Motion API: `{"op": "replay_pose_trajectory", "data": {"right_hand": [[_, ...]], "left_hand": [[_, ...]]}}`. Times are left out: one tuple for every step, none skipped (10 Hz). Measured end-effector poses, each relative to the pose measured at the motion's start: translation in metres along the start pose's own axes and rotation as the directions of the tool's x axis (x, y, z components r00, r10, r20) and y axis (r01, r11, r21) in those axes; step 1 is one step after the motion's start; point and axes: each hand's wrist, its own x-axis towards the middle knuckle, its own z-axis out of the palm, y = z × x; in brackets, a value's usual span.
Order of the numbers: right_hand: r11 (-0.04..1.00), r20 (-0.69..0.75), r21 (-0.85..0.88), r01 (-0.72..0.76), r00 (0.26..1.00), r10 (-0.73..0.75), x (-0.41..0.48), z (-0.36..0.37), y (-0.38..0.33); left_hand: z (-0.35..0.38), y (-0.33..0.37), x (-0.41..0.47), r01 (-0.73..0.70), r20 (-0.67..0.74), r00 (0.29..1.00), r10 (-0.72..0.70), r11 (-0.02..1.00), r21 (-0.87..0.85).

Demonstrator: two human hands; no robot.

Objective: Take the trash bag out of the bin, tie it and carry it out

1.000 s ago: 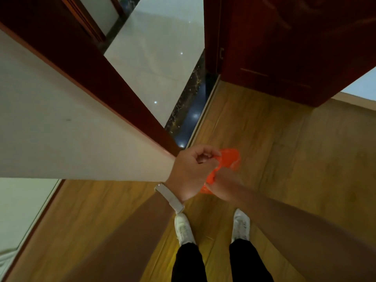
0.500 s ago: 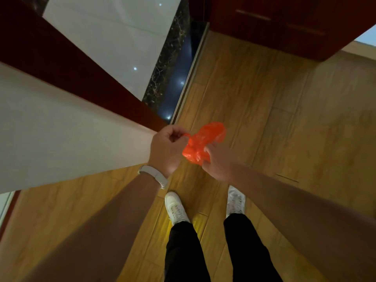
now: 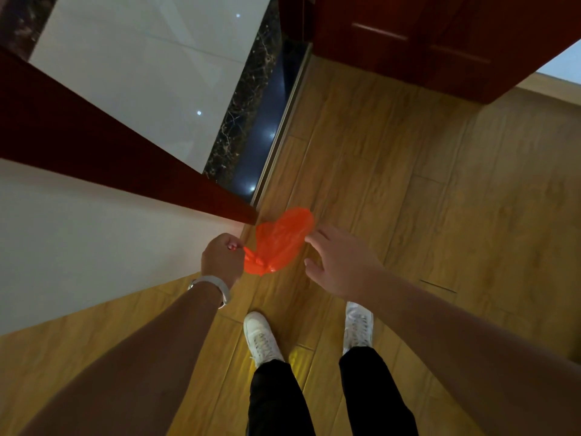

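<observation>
The pinched neck of the orange bag (image 3: 276, 243) is hidden inside the closed left hand (image 3: 222, 261).

No text, label, brand, number or sign can be read anywhere in this view; the orange trash bag (image 3: 279, 243), the white wristband (image 3: 213, 286), the white shoes (image 3: 261, 338) and the dark red door (image 3: 440, 42) show none.
</observation>
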Motion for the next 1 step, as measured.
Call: {"op": "replay_pose_trajectory", "data": {"right_hand": [[1.0,0.009,0.001,-0.02,1.0,0.02,-0.0023,-0.0017,0.0015]], "left_hand": [[0.0024,-0.0087,-0.0054,-0.035,0.039,0.999,0.033,0.999,0.041]]}}
